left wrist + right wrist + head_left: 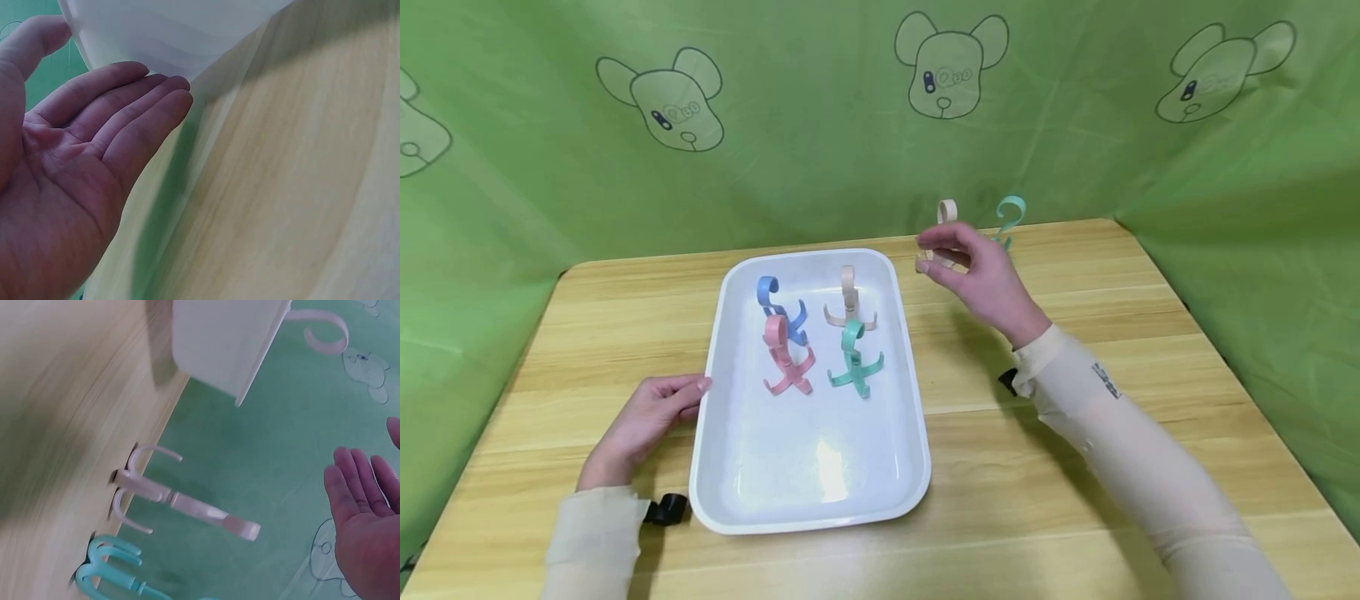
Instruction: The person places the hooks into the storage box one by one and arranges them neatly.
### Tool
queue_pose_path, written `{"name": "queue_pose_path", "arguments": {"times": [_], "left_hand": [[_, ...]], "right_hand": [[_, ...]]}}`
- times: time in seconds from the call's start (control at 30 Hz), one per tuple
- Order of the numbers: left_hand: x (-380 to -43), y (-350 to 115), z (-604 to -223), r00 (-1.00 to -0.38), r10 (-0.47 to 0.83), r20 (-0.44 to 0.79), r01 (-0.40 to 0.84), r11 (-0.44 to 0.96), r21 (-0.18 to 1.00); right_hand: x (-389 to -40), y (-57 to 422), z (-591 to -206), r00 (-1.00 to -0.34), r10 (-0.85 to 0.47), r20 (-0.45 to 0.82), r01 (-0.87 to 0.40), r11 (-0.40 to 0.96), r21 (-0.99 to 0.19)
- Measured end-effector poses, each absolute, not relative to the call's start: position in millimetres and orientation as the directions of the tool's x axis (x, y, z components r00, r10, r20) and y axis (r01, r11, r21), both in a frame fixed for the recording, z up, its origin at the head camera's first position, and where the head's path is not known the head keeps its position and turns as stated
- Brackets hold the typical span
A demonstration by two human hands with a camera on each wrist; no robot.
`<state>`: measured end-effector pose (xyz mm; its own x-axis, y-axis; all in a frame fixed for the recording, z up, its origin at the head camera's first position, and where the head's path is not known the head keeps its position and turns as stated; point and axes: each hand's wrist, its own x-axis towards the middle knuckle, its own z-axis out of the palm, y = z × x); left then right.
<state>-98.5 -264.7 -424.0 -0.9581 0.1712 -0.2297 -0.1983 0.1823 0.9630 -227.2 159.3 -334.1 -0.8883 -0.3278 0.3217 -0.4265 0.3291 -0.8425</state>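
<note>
My left hand (651,417) holds the left rim of a white tray (811,529), thumb at the rim and fingers against the outer wall (169,37). Inside stand four-pronged claw hangers with curled tops: blue (767,287), pink (777,332), beige (848,287) and green (853,337). Beyond the tray's right side, my right hand (973,271) hovers with nothing in its fingers, overlapping another beige claw hanger (947,210) in the head view. In the right wrist view, that beige hanger (194,503) stands apart from the fingers (340,487).
A second green claw hanger (1012,212) stands to the right of my right hand, near the table's back edge. Green cloth (820,167) with mouse-like drawings hangs behind and at the sides of the wooden table (1037,517). Black wrist devices (670,508) sit by my sleeves.
</note>
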Motion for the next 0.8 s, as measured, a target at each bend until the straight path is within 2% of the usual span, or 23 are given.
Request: {"name": "queue_pose_path", "arguments": {"times": [0.4, 0.8], "left_hand": [[-100, -265, -426, -0.961, 0.179, -0.211, -0.181, 0.171, 0.969], [-99, -264, -426, -0.96, 0.174, -0.217, -0.193, 0.148, 0.97]], "right_hand": [[-255, 175, -336, -0.936, -0.189, 0.298, -0.349, 0.367, -0.863], [-278, 180, -339, -0.973, -0.125, 0.194, -0.229, 0.436, -0.87]]}}
